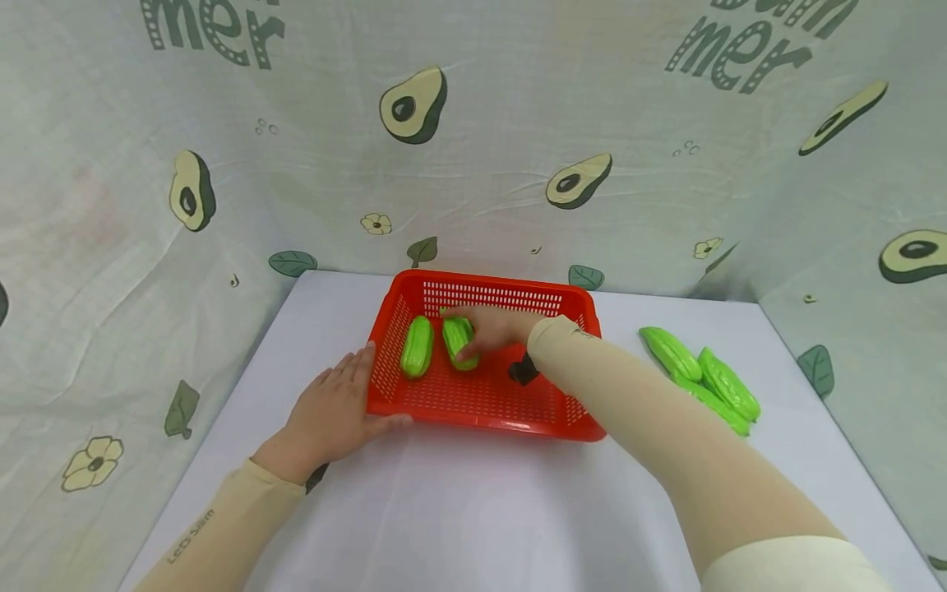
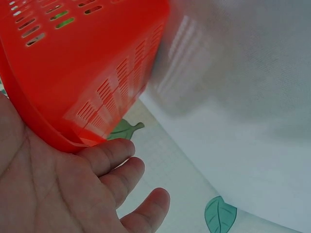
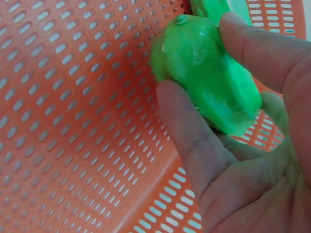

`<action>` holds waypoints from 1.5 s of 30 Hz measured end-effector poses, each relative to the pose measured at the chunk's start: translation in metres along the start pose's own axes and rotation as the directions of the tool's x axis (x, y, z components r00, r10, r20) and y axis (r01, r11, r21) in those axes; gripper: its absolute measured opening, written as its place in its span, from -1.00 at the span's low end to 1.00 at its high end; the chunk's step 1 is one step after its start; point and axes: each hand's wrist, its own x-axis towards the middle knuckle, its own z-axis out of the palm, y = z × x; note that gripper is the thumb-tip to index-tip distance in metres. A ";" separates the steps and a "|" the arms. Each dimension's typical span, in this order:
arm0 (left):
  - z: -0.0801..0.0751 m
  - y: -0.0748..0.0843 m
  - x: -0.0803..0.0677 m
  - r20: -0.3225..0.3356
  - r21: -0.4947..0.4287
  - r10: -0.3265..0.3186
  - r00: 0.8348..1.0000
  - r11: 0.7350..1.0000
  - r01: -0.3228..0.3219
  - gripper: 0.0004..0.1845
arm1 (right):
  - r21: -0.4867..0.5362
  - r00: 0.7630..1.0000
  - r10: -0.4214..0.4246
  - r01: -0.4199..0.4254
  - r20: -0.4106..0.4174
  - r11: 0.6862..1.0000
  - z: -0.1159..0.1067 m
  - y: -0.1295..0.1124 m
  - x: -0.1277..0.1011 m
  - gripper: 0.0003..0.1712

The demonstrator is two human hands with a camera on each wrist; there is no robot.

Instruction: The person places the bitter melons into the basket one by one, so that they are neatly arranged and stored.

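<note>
A red perforated plastic basket stands on the table. Inside it, my right hand holds a bright green, ridged bitter melon between thumb and fingers. To the left of it, a second bitter melon lies on the basket floor. My left hand rests against the basket's front left corner, fingers extended along the left side and thumb by the front rim. The left wrist view shows the palm against the basket's rim, with the fingers loosely bent.
Several more green bitter melons lie in a small pile on the white table, right of the basket. A pale cloth printed with avocados and leaves hangs behind the table and at both sides.
</note>
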 end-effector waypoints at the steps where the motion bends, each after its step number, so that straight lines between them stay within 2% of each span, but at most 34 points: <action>1: 0.000 0.000 0.000 -0.001 0.000 0.001 1.000 1.000 -0.001 0.31 | -0.003 1.000 0.003 -0.003 0.002 1.000 0.001 0.000 0.000 -0.03; 9: -0.002 0.004 0.001 -0.014 -0.004 0.004 1.000 1.000 -0.004 0.28 | 0.010 1.000 0.026 -0.026 0.004 1.000 0.009 0.000 0.005 -0.04; 19: -0.002 0.004 0.001 -0.009 -0.011 -0.004 1.000 1.000 0.004 0.27 | -0.035 0.999 0.034 -0.035 -0.008 0.999 0.017 0.000 0.011 -0.04; 30: -0.003 0.006 0.001 -0.020 -0.005 0.001 1.000 1.000 -0.001 0.25 | -0.084 0.999 -0.016 0.012 -0.048 0.996 0.020 -0.004 0.013 -0.07; 36: -0.005 0.008 0.002 -0.023 0.003 0.003 1.000 1.000 -0.003 0.25 | -0.082 0.998 -0.005 -0.001 -0.070 0.997 0.020 -0.004 0.013 -0.08; 41: -0.006 0.009 0.003 -0.017 0.002 -0.003 1.000 1.000 0.003 0.25 | -0.081 0.999 -0.010 0.005 -0.054 0.997 0.015 -0.002 0.009 -0.05; 45: -0.005 0.009 0.003 0.001 0.005 -0.016 1.000 1.000 0.016 0.27 | -0.101 1.000 -0.026 0.025 -0.014 0.995 -0.004 -0.001 -0.003 -0.03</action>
